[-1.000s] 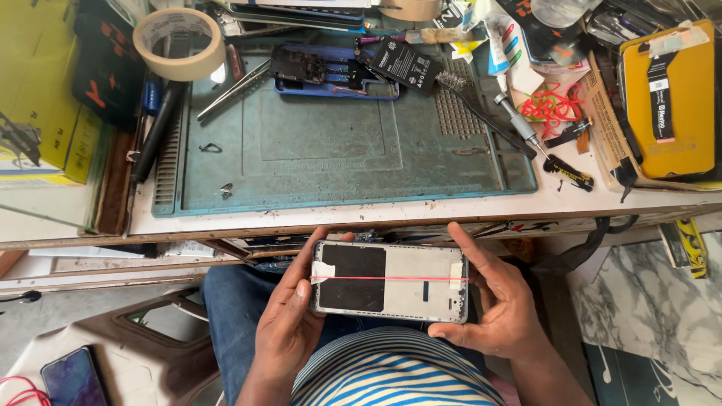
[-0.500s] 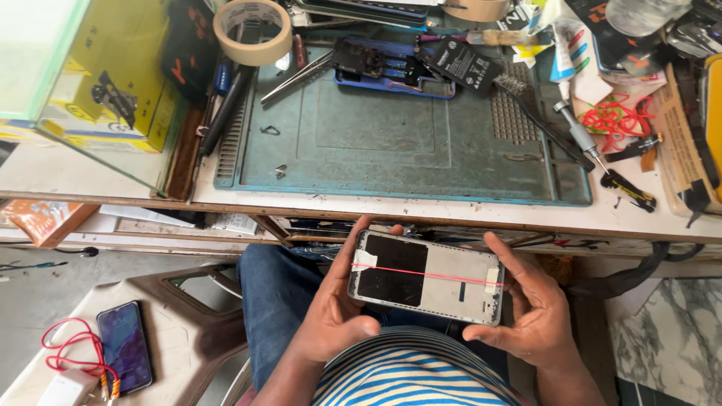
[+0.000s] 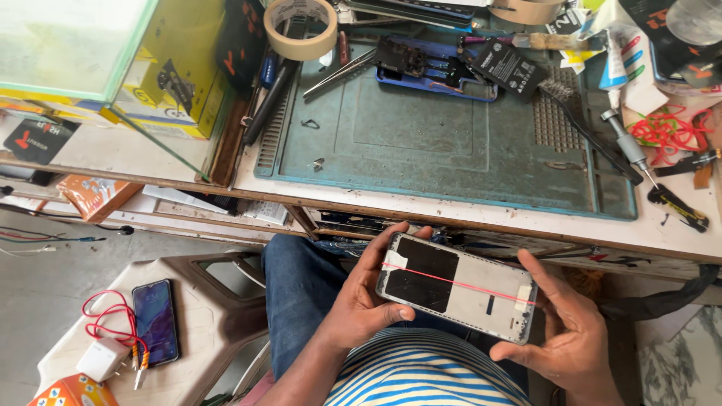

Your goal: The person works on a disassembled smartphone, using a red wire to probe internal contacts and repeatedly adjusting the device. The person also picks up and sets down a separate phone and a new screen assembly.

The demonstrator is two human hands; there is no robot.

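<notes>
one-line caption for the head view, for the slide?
Both hands, left hand and right hand, hold an opened phone frame over the lap, below a teal repair mat.

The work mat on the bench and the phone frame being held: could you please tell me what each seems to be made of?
The work mat looks like soft silicone or rubber: matte teal, scuffed, with moulded ribbed trays. The phone frame, held between the left hand and the right hand, looks like dull silver metal with a black patch and a thin red wire across it; it could be plastic.
</notes>
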